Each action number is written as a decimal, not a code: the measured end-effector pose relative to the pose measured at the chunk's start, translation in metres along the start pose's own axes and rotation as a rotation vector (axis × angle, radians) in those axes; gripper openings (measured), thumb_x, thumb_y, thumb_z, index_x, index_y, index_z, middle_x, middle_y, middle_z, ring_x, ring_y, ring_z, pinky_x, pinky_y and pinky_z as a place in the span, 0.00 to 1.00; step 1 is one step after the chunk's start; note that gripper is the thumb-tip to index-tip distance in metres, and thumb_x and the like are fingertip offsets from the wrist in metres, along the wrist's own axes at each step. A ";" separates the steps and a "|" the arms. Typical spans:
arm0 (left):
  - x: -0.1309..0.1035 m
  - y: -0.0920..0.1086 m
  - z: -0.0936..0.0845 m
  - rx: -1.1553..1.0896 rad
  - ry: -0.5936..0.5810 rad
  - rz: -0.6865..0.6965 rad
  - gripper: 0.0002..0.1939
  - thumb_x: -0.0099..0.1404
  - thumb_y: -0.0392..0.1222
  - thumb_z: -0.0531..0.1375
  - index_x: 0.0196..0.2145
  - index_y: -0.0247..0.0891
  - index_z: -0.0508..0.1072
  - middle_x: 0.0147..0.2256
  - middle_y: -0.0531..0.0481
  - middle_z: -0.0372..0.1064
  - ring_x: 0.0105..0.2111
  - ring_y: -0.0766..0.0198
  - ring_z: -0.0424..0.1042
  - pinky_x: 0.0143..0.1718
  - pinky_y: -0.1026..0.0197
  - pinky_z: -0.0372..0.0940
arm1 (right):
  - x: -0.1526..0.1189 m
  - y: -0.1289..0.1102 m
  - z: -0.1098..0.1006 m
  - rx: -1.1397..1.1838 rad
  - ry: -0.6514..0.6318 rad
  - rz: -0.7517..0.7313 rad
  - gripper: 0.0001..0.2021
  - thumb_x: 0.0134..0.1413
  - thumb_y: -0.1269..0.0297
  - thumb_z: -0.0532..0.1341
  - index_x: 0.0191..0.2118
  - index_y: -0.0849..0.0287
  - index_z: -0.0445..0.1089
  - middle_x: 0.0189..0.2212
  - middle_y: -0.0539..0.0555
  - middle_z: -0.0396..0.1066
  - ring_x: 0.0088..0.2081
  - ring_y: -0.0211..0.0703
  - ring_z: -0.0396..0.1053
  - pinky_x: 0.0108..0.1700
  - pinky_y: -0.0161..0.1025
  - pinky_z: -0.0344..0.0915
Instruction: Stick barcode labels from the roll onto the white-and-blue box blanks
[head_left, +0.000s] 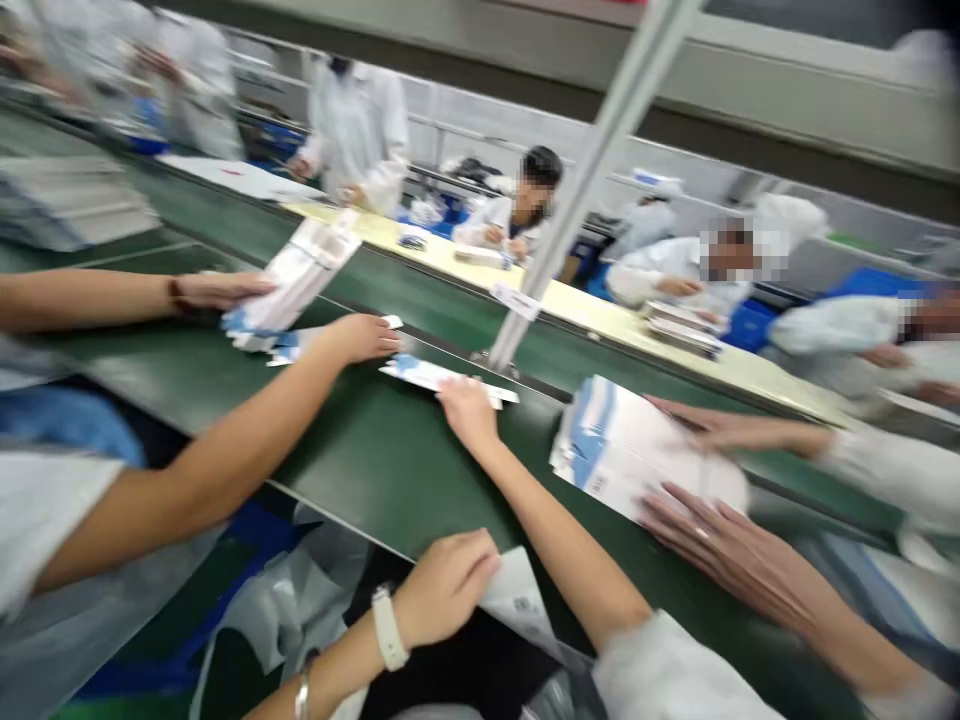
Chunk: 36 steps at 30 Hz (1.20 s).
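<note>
My left hand (pixel 450 585), with a white watch on its wrist, is low at the near side of the green belt, its fingers curled. It grips a flat white carton (pixel 519 597) with small dark print; part of the carton is behind my fingers. Out over the belt, my right hand (pixel 470 412) pinches the right part of a thin white-and-blue folded carton (pixel 417 372). Just left of that carton is a co-worker's hand (pixel 360 338). Another white-and-blue carton (pixel 296 345) lies partly under that co-worker's forearm.
The co-worker at left holds a stack of flat cartons (pixel 304 275). Another person's hands at right hold a larger carton stack (pixel 637 445) on the belt (pixel 337 450). A metal post (pixel 559 210) rises beyond my right hand. People in white sit behind a yellow bench strip (pixel 585 315).
</note>
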<state>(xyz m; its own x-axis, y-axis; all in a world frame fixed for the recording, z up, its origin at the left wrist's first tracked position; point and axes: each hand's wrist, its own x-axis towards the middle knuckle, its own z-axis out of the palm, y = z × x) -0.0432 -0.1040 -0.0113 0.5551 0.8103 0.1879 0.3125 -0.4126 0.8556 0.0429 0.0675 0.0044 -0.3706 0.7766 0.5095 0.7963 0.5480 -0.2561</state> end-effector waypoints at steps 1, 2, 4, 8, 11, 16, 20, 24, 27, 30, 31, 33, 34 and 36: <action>0.003 -0.001 -0.001 -0.018 -0.022 -0.002 0.15 0.70 0.42 0.42 0.28 0.38 0.60 0.26 0.54 0.60 0.30 0.68 0.63 0.49 0.60 0.60 | 0.003 0.002 0.000 0.013 -0.043 -0.016 0.15 0.58 0.60 0.54 0.50 0.50 0.68 0.51 0.51 0.67 0.56 0.46 0.62 0.58 0.49 0.56; 0.005 -0.003 -0.002 -0.032 -0.034 -0.011 0.15 0.70 0.42 0.42 0.27 0.38 0.59 0.26 0.54 0.59 0.30 0.68 0.63 0.49 0.60 0.59 | 0.005 0.005 -0.004 0.028 -0.071 -0.028 0.19 0.56 0.56 0.56 0.52 0.52 0.66 0.54 0.52 0.64 0.58 0.46 0.59 0.59 0.46 0.56; 0.010 -0.007 -0.001 -0.045 -0.044 -0.030 0.15 0.70 0.43 0.43 0.27 0.38 0.58 0.25 0.55 0.59 0.30 0.68 0.63 0.49 0.60 0.59 | -0.002 0.012 -0.022 0.066 -0.077 -0.036 0.25 0.55 0.51 0.57 0.57 0.55 0.62 0.58 0.53 0.59 0.61 0.44 0.52 0.61 0.43 0.51; 0.016 -0.006 0.000 -0.011 -0.032 -0.053 0.15 0.70 0.43 0.44 0.26 0.38 0.58 0.26 0.55 0.60 0.30 0.67 0.64 0.41 0.64 0.60 | -0.059 0.026 -0.092 0.177 0.048 0.102 0.23 0.59 0.54 0.52 0.57 0.57 0.60 0.59 0.56 0.57 0.62 0.45 0.50 0.63 0.47 0.46; 0.026 0.004 -0.004 0.051 -0.045 -0.059 0.15 0.70 0.42 0.43 0.26 0.38 0.58 0.24 0.55 0.58 0.26 0.68 0.62 0.30 0.66 0.57 | -0.125 0.030 -0.134 0.314 0.102 0.308 0.18 0.60 0.57 0.51 0.54 0.53 0.64 0.54 0.56 0.64 0.57 0.45 0.60 0.58 0.48 0.56; 0.063 0.014 -0.011 0.062 -0.185 -0.025 0.11 0.68 0.41 0.46 0.29 0.38 0.62 0.23 0.57 0.58 0.25 0.70 0.61 0.29 0.67 0.54 | -0.205 0.003 -0.132 0.728 -0.045 0.707 0.18 0.56 0.57 0.56 0.52 0.56 0.65 0.42 0.56 0.73 0.41 0.44 0.73 0.42 0.42 0.70; 0.098 0.013 -0.014 0.071 -0.177 -0.007 0.11 0.68 0.44 0.48 0.32 0.37 0.66 0.24 0.56 0.61 0.25 0.69 0.62 0.29 0.66 0.53 | -0.215 -0.012 -0.113 0.887 -0.021 0.947 0.15 0.49 0.55 0.62 0.39 0.59 0.70 0.34 0.55 0.75 0.36 0.45 0.73 0.37 0.40 0.70; 0.123 0.016 -0.017 -0.130 -0.355 -0.019 0.16 0.64 0.52 0.52 0.31 0.35 0.68 0.25 0.54 0.64 0.26 0.70 0.63 0.27 0.68 0.55 | -0.210 -0.006 -0.116 0.835 0.031 0.970 0.14 0.50 0.54 0.62 0.37 0.59 0.70 0.33 0.54 0.74 0.34 0.44 0.72 0.36 0.40 0.69; 0.132 0.016 -0.018 -0.472 -0.650 -0.143 0.19 0.62 0.53 0.55 0.31 0.32 0.70 0.26 0.52 0.66 0.25 0.71 0.64 0.25 0.69 0.57 | -0.208 -0.003 -0.123 0.730 0.000 0.900 0.11 0.50 0.56 0.62 0.35 0.58 0.70 0.31 0.53 0.74 0.31 0.43 0.71 0.32 0.38 0.69; 0.135 0.012 -0.012 -0.728 -0.750 -0.326 0.18 0.60 0.52 0.59 0.32 0.31 0.72 0.27 0.51 0.69 0.24 0.71 0.66 0.26 0.68 0.61 | -0.208 -0.001 -0.125 0.538 0.165 0.723 0.18 0.48 0.60 0.64 0.46 0.55 0.65 0.32 0.51 0.73 0.33 0.42 0.72 0.34 0.38 0.70; 0.134 0.010 -0.009 -0.788 -0.763 -0.377 0.18 0.59 0.52 0.60 0.32 0.30 0.72 0.27 0.51 0.69 0.23 0.71 0.66 0.26 0.68 0.61 | -0.208 0.000 -0.125 0.469 0.214 0.647 0.24 0.48 0.62 0.65 0.52 0.53 0.61 0.33 0.50 0.72 0.34 0.41 0.71 0.36 0.38 0.70; 0.133 0.007 -0.003 -0.882 -0.785 -0.444 0.18 0.57 0.51 0.62 0.33 0.30 0.73 0.26 0.51 0.70 0.22 0.71 0.67 0.25 0.68 0.61 | -0.208 0.003 -0.125 0.305 0.239 0.482 0.30 0.50 0.66 0.64 0.58 0.50 0.55 0.33 0.49 0.72 0.33 0.38 0.71 0.36 0.36 0.70; 0.132 0.005 0.000 -0.922 -0.788 -0.465 0.17 0.57 0.50 0.63 0.33 0.30 0.73 0.26 0.50 0.71 0.22 0.71 0.67 0.24 0.68 0.61 | -0.208 0.005 -0.125 0.226 0.230 0.404 0.29 0.51 0.67 0.63 0.59 0.49 0.55 0.31 0.48 0.71 0.31 0.37 0.70 0.35 0.35 0.69; 0.131 0.003 0.005 -0.999 -0.777 -0.504 0.16 0.56 0.49 0.64 0.33 0.30 0.74 0.27 0.51 0.72 0.23 0.71 0.69 0.25 0.69 0.62 | -0.207 0.010 -0.125 0.104 0.252 0.292 0.27 0.51 0.69 0.63 0.57 0.49 0.59 0.28 0.47 0.69 0.28 0.35 0.68 0.31 0.33 0.67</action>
<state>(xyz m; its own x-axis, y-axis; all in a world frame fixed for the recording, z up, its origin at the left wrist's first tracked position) 0.0340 -0.0013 0.0132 0.9381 0.2043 -0.2799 0.1063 0.5991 0.7936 0.1873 -0.1270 -0.0010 0.0030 0.8110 0.5850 0.7933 0.3542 -0.4951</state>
